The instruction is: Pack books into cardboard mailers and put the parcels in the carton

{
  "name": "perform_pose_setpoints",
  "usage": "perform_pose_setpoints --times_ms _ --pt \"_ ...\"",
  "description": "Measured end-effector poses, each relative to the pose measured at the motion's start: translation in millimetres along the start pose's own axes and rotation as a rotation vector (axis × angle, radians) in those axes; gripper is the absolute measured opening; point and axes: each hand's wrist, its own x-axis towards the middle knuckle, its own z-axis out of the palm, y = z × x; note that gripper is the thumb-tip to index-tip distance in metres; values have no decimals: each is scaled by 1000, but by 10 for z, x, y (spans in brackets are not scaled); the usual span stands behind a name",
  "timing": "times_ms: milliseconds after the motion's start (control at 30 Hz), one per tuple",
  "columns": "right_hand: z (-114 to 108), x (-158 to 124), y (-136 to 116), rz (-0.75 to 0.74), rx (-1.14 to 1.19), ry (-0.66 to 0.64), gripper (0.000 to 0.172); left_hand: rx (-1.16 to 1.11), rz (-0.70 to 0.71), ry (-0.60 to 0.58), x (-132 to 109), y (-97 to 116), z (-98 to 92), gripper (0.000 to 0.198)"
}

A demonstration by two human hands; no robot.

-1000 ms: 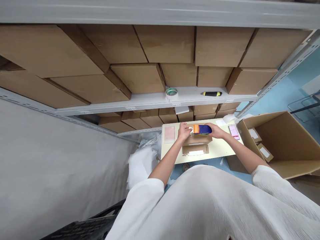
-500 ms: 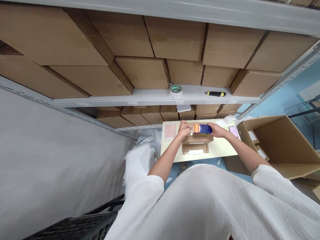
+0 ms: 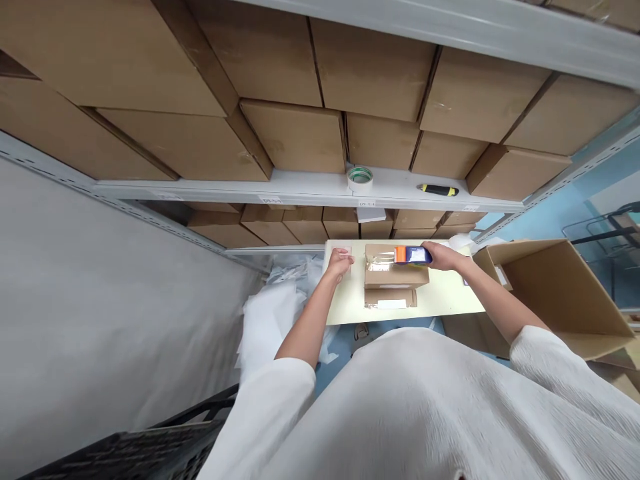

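Observation:
A small brown cardboard box (image 3: 395, 275) lies on a pale yellow table (image 3: 450, 297), with clear tape shining across its top. My right hand (image 3: 443, 256) is closed round a blue and orange tape dispenser (image 3: 413, 255) that rests on the box's far right edge. My left hand (image 3: 339, 264) hovers left of the box, over a pink card (image 3: 349, 253) on the table, fingers curled; whether anything is in them is hidden. A second, flatter piece of cardboard with a white label (image 3: 391, 301) lies just in front of the box.
Metal shelves (image 3: 300, 190) packed with brown cartons stand right behind the table. A tape roll (image 3: 360, 177) and a yellow-black knife (image 3: 439, 191) lie on the shelf. A large open carton (image 3: 560, 287) stands right; white packing bags (image 3: 273, 320) are piled left. A dark crate (image 3: 150, 453) sits at bottom left.
My left hand has left the box and moved left over the pink card. My right hand has drawn the dispenser rightward along the box top. The view tilted slightly.

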Motion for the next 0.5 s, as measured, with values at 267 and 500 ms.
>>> perform_pose_setpoints --times_ms 267,500 --pt "13 110 -182 52 -155 -54 32 -124 27 -15 214 -363 -1 46" --pt "-5 181 -320 117 -235 -124 32 -143 -38 -21 311 -686 269 45"
